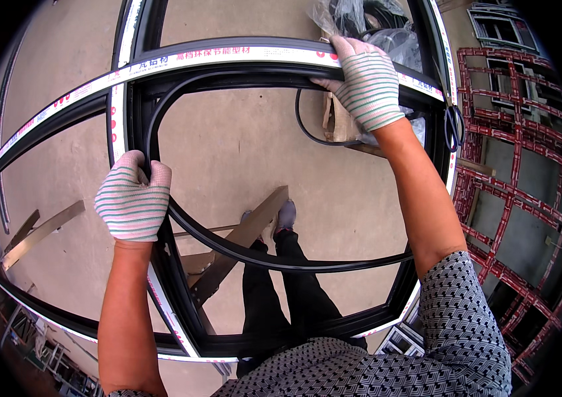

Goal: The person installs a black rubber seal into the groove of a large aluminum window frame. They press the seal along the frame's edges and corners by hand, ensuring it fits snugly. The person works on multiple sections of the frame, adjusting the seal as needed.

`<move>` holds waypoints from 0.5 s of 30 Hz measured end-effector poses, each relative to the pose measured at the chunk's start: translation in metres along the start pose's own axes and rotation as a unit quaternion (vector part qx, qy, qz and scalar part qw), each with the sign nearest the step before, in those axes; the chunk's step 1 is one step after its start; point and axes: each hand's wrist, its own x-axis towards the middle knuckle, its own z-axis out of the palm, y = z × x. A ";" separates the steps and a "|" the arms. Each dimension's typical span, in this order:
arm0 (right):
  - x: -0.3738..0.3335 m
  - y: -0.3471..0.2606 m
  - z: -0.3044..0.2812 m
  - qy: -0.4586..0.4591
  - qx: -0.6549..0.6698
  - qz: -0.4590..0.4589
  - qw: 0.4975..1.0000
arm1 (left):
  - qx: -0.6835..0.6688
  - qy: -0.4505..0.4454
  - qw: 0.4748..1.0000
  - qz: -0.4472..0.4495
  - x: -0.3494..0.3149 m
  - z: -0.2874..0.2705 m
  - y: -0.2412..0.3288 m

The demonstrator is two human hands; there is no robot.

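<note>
A large black window frame [420, 261] with white printed film along its bars lies in front of me. A black rubber strip [254, 266] runs through one opening, bowing down across it and curving up to the crossbar [215, 55]. My left hand [135, 196], in a striped knit glove, pinches the strip beside the upright bar [116, 122]. In a matching glove, my right hand [367, 83] is closed over the crossbar, thumb below and fingers above; whether it also grips the strip is hidden. Dark-handled scissors [453, 126] rest on the right side of the frame.
Beyond the crossbar lie clear plastic wrap [397, 43] and coiled black strip [379, 16]. Red-and-white wrapped frames [509, 165] lie at the right. Under the opening, a wooden board [241, 245] slants near my feet [285, 215]. Another board [43, 235] is at the left.
</note>
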 end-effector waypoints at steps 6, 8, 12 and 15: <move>0.002 -0.003 -0.006 -0.010 -0.006 0.007 1.000 | 0.013 0.007 0.999 0.033 0.002 0.001 -0.004; 0.012 -0.019 -0.002 -0.015 0.013 -0.003 1.000 | 0.019 -0.005 1.000 0.015 0.002 -0.003 -0.001; 0.041 -0.064 0.009 0.035 0.047 -0.044 0.997 | 0.028 0.011 0.999 0.019 0.002 0.001 -0.006; 0.058 -0.091 0.012 0.045 0.061 -0.060 0.995 | 0.039 0.022 0.999 0.023 0.004 0.003 -0.006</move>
